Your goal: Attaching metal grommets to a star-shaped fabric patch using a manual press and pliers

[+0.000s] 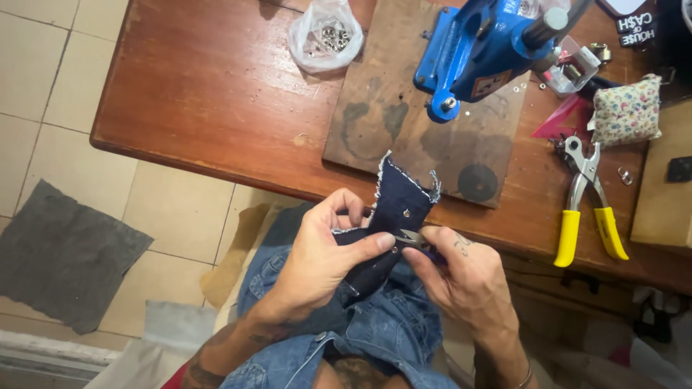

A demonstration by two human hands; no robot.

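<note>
Floor: pale square tiles with dark grout, occupying the left of the frame. Grey felt mat lies at lower left. Reddish-brown wooden table spans the upper frame, surface worn. A stained wooden board rests on it, upper centre. Lighting even.

My hands: two, left, right. Dark denim piece: one. Small scissors: one. Blue press: one. Yellow-handled pliers: one. Floral pincushion: one. Bag of rivets: one.
</note>
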